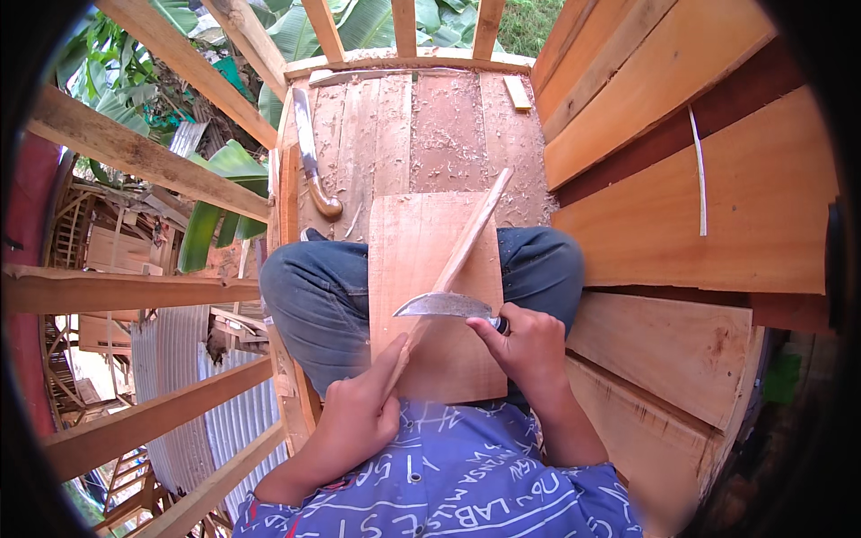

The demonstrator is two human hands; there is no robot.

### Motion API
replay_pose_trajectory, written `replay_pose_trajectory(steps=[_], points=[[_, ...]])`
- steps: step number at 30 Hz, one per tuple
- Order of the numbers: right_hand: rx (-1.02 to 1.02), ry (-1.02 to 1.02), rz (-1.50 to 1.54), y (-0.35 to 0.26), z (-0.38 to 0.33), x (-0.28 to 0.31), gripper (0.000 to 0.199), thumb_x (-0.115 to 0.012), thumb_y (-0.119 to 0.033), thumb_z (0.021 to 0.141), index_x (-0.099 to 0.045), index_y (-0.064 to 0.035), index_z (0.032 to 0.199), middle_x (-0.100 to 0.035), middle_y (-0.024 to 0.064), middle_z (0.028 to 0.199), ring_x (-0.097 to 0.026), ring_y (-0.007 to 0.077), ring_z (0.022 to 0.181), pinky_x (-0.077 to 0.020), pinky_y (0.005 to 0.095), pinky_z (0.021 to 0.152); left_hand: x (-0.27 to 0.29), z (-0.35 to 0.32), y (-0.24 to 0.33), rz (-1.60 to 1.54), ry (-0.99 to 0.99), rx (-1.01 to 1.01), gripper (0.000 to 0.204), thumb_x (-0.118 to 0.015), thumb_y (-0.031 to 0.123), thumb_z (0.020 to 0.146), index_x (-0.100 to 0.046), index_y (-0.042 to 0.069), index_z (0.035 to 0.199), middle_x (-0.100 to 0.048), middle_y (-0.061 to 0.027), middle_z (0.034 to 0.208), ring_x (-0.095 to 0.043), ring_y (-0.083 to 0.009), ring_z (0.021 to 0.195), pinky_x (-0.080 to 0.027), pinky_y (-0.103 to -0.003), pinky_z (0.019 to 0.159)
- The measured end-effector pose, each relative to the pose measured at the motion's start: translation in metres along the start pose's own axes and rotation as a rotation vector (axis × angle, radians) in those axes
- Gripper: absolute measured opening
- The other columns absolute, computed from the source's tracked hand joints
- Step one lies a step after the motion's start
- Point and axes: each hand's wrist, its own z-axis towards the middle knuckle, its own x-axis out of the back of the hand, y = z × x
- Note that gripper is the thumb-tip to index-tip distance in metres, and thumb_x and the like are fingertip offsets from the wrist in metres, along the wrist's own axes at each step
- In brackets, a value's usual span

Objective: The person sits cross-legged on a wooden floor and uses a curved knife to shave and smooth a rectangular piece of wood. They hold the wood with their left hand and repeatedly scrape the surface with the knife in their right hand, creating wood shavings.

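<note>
Bright, diffuse daylight reaches in past the open railing (134,289), lighting the leaves (368,29) outside. Shadows on the floor (448,117) are faint; the knife (439,306) shows a soft sheen. Straight edges bow outward (plain fisheye stretching), and a smeary blur softens the board (404,260) low down.

Left grip (363,399): stick (470,237)
Right grip (527,341): curved knife (442,306), blade across stick
Board (404,238): on lap (309,282)
Floor (357,134): shavings (456,163), 1 long blade (306,134)
</note>
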Motion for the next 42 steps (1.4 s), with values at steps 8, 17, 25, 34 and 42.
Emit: replay_pose_trajectory(steps=[8,17,25,34,42], points=[[-0.247,0.154,-0.157,0.046,0.02,0.014,0.064,-0.062,-0.064,0.084,-0.06,-0.0031,0.062,-0.057,0.0159,0.053,-0.061,0.037,0.054,-0.0473,0.0438,0.049,-0.001,0.0,0.003,0.036,-0.093,0.053,0.066,-0.057,-0.001,0.078,-0.044,0.007,0.142,-0.062,-0.0253,0.073,-0.065,-0.0421,0.068,-0.05,-0.046,0.063],[-0.042,0.035,0.034,0.012,-0.007,0.006,0.059,-0.064,-0.059,0.085,-0.059,-0.0052,0.062,-0.058,0.0144,0.054,-0.061,0.0359,0.052,-0.0472,0.0434,0.049,-0.003,0.004,0.003,0.025,-0.111,0.027,0.064,-0.057,-0.001,0.079,-0.045,0.008,0.141,-0.063,-0.0251,0.074,-0.066,-0.0425,0.07,-0.051,-0.045,0.064],[-0.004,0.119,-0.071,0.03,0.009,-0.004,0.064,-0.067,-0.067,0.077,-0.052,-0.0086,0.057,-0.053,0.0097,0.049,-0.057,0.0305,0.046,-0.0436,0.0394,0.043,-0.003,0.005,0.001,0.026,-0.103,0.027,0.065,-0.057,-0.001,0.078,-0.045,0.008,0.141,-0.062,-0.024,0.071,-0.065,-0.041,0.066,-0.051,-0.043,0.064],[-0.186,0.194,-0.077,0.048,0.021,-0.01,0.064,-0.064,-0.063,0.082,-0.058,-0.0034,0.062,-0.057,0.0148,0.053,-0.06,0.0365,0.052,-0.0457,0.0437,0.048,0.003,0.01,0.001,-0.014,-0.106,0.042,0.066,-0.057,0.0,0.079,-0.044,0.01,0.142,-0.063,-0.0247,0.073,-0.067,-0.0409,0.069,-0.051,-0.042,0.064],[-0.193,0.04,0.018,0.038,0.021,0.015,0.059,-0.063,-0.058,0.086,-0.058,-0.0036,0.064,-0.057,0.0177,0.055,-0.062,0.0403,0.058,-0.0476,0.0461,0.052,0.003,0.012,-0.007,-0.055,-0.088,0.018,0.066,-0.058,0.002,0.077,-0.045,0.009,0.142,-0.063,-0.0265,0.073,-0.065,-0.0442,0.071,-0.051,-0.046,0.066]])
